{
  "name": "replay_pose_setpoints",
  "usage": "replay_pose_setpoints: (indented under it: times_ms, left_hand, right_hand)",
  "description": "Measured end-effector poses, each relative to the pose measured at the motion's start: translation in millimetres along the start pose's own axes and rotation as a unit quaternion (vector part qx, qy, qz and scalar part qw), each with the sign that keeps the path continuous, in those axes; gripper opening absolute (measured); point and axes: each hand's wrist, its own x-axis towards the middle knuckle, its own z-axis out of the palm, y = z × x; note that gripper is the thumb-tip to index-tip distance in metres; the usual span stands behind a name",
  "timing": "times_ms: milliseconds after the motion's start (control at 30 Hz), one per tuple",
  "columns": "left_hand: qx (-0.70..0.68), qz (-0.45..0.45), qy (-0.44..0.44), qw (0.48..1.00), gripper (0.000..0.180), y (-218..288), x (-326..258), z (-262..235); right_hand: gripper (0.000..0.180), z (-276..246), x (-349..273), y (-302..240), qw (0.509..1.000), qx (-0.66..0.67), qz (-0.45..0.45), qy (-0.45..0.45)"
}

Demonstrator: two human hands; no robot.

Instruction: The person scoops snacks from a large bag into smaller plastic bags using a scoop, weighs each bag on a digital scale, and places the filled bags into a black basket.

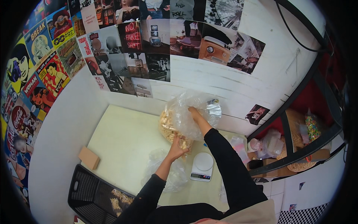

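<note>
A large clear plastic bag [166,123] of pale, puffed snack pieces stands at the far side of the table, by the wall. Its lower near side is gripped by my left hand [176,150], with thumb and fingers spread around the filled part. My right hand [196,115] is closed on the loose upper film of the same bag; the plastic partly covers its fingertips. Just right of my left hand is a white digital kitchen scale [203,164] with a round platform. A crumpled clear plastic bag [169,179] lies under my left forearm.
At the lower left, a black plastic crate [84,190] holds several small snack packs [115,203]. A brown cardboard box [89,158] sits on the pale table [123,130] near its left edge. Black-framed shelves [294,162] with bagged goods stand at right. Behind the bag is silver packaging [213,108].
</note>
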Motion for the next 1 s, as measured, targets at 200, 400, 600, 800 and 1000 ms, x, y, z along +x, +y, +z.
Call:
replay_pose_setpoints:
  times_ms: [200, 400, 600, 800, 1000]
  left_hand:
    - [-0.089, -0.003, 0.030, 0.996, 0.078, -12.4, -9.6, -11.0]
    - [0.046, 0.035, 0.021, 0.998, 0.091, 2.8, -21.1, -9.4]
    - [-0.051, 0.083, 0.027, 0.995, 0.090, 32.5, -71.6, -27.8]
    - [-0.059, 0.034, 0.027, 0.997, 0.085, 21.2, -114.7, -38.2]
    - [-0.049, -0.002, 0.018, 0.999, 0.079, 12.8, -142.6, -44.7]
  right_hand:
    - [0.015, 14.0, -11.0, -49.6, 0.930, 0.259, 0.260, 0.008]
    - [0.020, -39.3, -30.7, -78.1, 0.902, 0.317, 0.289, -0.046]
    - [0.017, -80.0, -85.3, -103.3, 0.910, 0.344, 0.232, 0.007]
    - [0.022, -128.6, -145.2, -97.0, 0.924, 0.323, 0.198, 0.051]
    - [0.029, -150.6, -228.5, -130.7, 0.942, 0.264, 0.204, 0.030]
